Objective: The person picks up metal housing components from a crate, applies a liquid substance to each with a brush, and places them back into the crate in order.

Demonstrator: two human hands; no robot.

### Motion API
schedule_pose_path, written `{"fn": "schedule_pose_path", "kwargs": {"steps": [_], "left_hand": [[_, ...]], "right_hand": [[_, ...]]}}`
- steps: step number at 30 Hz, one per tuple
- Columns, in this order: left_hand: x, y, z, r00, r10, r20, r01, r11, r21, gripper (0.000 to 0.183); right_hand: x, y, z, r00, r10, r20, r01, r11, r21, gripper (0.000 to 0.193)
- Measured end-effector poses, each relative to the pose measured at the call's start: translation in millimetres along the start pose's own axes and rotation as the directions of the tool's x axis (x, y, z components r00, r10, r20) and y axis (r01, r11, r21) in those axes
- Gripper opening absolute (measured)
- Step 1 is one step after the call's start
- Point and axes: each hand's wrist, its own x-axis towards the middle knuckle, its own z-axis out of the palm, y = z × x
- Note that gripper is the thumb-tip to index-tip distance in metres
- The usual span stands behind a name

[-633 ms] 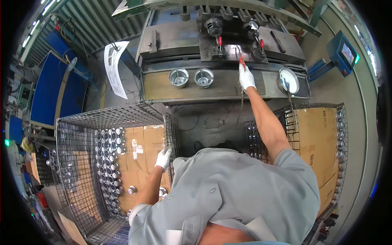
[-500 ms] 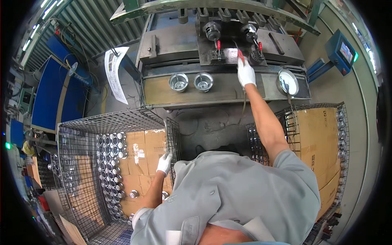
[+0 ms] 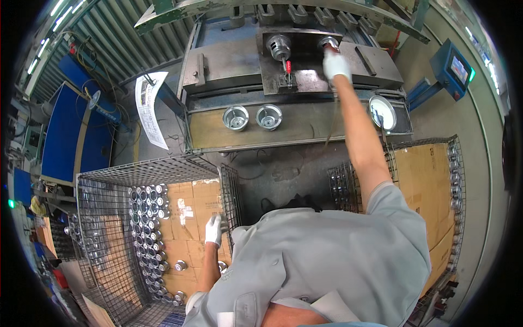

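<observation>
My right hand [image 3: 336, 66], in a white glove, reaches over the machine bed to the right-hand metal cup part [image 3: 329, 42]. It is blurred; its fingers seem closed round something dark red that I cannot make out, and it hides the clamp there. On the left of the same dark plate, another metal cup part [image 3: 279, 48] sits behind a red-handled toggle clamp [image 3: 289, 67]. My left hand [image 3: 213, 230], also gloved, hangs low by the left wire cage's inner side, fingers stretched and holding nothing visible.
Two round metal cups [image 3: 236, 118] stand on the front ledge, with a round pan [image 3: 382, 113] of pale content to their right. The left wire cage [image 3: 147, 168] holds cardboard and rows of metal parts [image 3: 146, 218]; another cage stands right. A blue screen unit [image 3: 455, 68] stands far right.
My right hand has moved forward from the plate's front edge to the right-hand cup part. My left hand has shifted slightly down and left. The whole view has tilted a little.
</observation>
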Motion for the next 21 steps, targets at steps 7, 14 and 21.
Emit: {"fn": "schedule_pose_path", "kwargs": {"steps": [7,14,21], "left_hand": [[13,38,17,0.991,0.125,0.042,-0.126,0.992,0.016,0.038],[20,71,43,0.986,0.163,0.023,-0.164,0.986,0.041,0.037],[19,113,99,0.954,0.273,0.125,-0.286,0.953,0.103,0.038]], "right_hand": [[-48,-67,5,0.99,-0.112,0.089,0.111,0.994,0.017,0.072],[-12,-35,18,0.914,-0.393,0.101,0.402,0.911,-0.094,0.055],[-37,-16,-13,0.96,-0.197,0.202,0.171,0.975,0.139,0.057]]}}
